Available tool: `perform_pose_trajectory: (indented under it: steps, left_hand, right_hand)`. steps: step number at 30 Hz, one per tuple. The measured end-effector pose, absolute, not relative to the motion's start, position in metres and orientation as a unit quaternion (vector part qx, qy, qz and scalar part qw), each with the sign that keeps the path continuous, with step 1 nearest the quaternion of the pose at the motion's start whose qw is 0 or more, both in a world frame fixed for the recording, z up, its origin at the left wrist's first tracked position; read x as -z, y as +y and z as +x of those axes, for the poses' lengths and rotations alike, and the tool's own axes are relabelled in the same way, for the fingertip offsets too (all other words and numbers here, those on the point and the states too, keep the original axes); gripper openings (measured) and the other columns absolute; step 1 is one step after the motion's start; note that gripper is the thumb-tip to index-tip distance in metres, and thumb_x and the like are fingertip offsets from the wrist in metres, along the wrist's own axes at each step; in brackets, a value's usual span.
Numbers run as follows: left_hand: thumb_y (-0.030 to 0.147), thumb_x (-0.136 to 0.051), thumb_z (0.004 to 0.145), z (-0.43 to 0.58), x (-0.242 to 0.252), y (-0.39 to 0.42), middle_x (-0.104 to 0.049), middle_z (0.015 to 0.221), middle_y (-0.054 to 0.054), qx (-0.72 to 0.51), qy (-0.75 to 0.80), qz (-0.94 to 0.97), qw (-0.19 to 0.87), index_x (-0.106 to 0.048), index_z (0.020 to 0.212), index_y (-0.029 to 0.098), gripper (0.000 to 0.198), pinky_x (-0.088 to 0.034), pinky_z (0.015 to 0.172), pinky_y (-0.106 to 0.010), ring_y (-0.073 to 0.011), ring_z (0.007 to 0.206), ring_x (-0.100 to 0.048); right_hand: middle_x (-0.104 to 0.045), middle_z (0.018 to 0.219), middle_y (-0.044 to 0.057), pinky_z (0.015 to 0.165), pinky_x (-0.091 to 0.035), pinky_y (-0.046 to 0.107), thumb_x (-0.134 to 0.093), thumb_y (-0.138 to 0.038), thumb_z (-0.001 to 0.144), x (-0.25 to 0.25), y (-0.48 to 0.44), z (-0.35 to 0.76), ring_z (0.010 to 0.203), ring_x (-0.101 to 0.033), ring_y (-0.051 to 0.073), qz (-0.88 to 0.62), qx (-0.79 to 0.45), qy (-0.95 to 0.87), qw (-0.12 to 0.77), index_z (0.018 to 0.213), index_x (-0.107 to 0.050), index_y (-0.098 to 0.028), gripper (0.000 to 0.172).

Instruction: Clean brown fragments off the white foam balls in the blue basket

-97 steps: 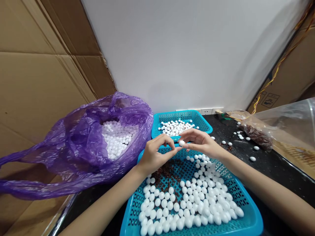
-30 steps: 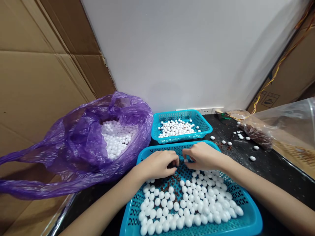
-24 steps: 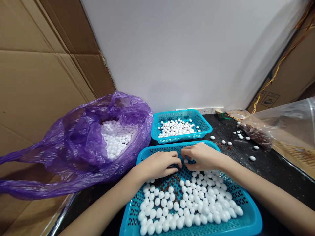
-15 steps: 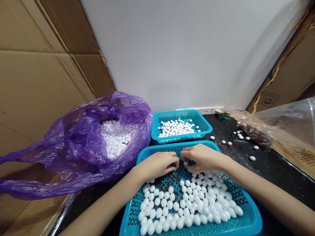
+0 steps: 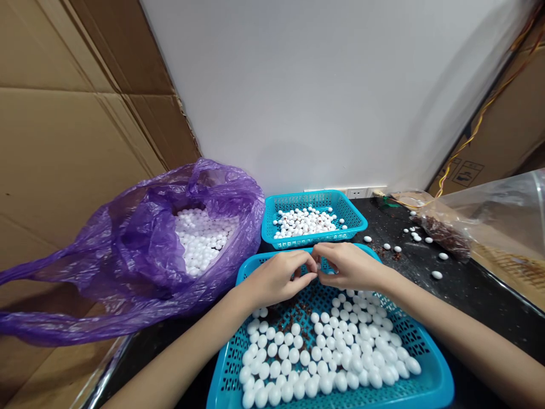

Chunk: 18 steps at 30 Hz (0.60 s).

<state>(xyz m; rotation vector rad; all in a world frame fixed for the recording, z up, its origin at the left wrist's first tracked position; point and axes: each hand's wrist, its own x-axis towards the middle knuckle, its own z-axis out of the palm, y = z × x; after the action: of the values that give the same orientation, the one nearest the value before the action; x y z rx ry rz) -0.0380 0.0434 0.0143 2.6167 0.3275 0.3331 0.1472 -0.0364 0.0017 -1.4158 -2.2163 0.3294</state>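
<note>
Meeting at one bead (image 5: 318, 266), two hands (image 5: 276, 278) (image 5: 351, 267) hover above one basket (image 5: 440, 375).

A person's left forearm (image 5: 191, 347) and right forearm (image 5: 460, 331) are both bare as far up as I can see; each is slim and smooth, tapering to a narrow wrist (image 5: 385, 279). The left hand (image 5: 277, 277) and right hand (image 5: 348, 266) are bare too; the fingers (image 5: 303, 280) are slender, their nails too small to make out.
</note>
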Motion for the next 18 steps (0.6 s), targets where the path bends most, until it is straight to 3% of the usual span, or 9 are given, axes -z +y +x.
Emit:
perform_pose_trajectory:
  steps: [6, 9, 14, 18]
  left_hand:
    - [0.028, -0.062, 0.083, -0.0383, -0.0135, 0.0463, -0.065, 0.08, 0.0, -0.271, 0.109, 0.919, 0.266, -0.063, 0.086, 0.018, 0.011, -0.047, 0.066, -0.022, -0.0113, 0.069, -0.059]
    - [0.025, -0.064, 0.081, -0.0384, -0.0147, 0.0464, -0.067, 0.077, -0.001, -0.301, 0.096, 0.91, 0.267, -0.066, 0.081, 0.017, 0.008, -0.048, 0.065, -0.023, -0.0119, 0.069, -0.06]
    - [0.023, -0.068, 0.078, -0.0379, -0.018, 0.0458, -0.07, 0.075, 0.0, -0.332, 0.107, 0.89, 0.295, -0.07, 0.078, 0.018, 0.005, -0.05, 0.062, -0.022, -0.0116, 0.065, -0.063]
    - [0.021, -0.071, 0.074, -0.037, -0.0183, 0.0455, -0.072, 0.075, 0.0, -0.349, 0.152, 0.866, 0.325, -0.071, 0.075, 0.017, 0.004, -0.052, 0.062, -0.021, -0.0117, 0.064, -0.065]
  right_hand:
    - [-0.058, 0.086, 0.002, 0.051, -0.036, 0.021, -0.056, -0.024, 0.083, -0.0008, -0.031, 0.1507, 0.058, -0.047, 0.008, -0.496, -0.24, -0.731, 0.402, 0.089, -0.055, -0.017, 0.009]
    - [-0.056, 0.08, 0.001, 0.047, -0.036, 0.021, -0.057, -0.032, 0.086, -0.0004, -0.0283, 0.1519, 0.055, -0.047, 0.007, -0.463, -0.341, -0.672, 0.466, 0.093, -0.057, -0.017, 0.016]
    - [-0.051, 0.061, -0.003, 0.041, -0.037, 0.02, -0.062, -0.035, 0.083, -0.0026, -0.0268, 0.1538, 0.049, -0.048, 0.008, -0.416, -0.451, -0.61, 0.502, 0.094, -0.059, -0.016, 0.022]
    - [-0.053, 0.06, -0.004, 0.041, -0.036, 0.02, -0.063, -0.033, 0.082, -0.0046, -0.0262, 0.1553, 0.046, -0.047, 0.007, -0.401, -0.481, -0.576, 0.525, 0.091, -0.059, -0.017, 0.019]
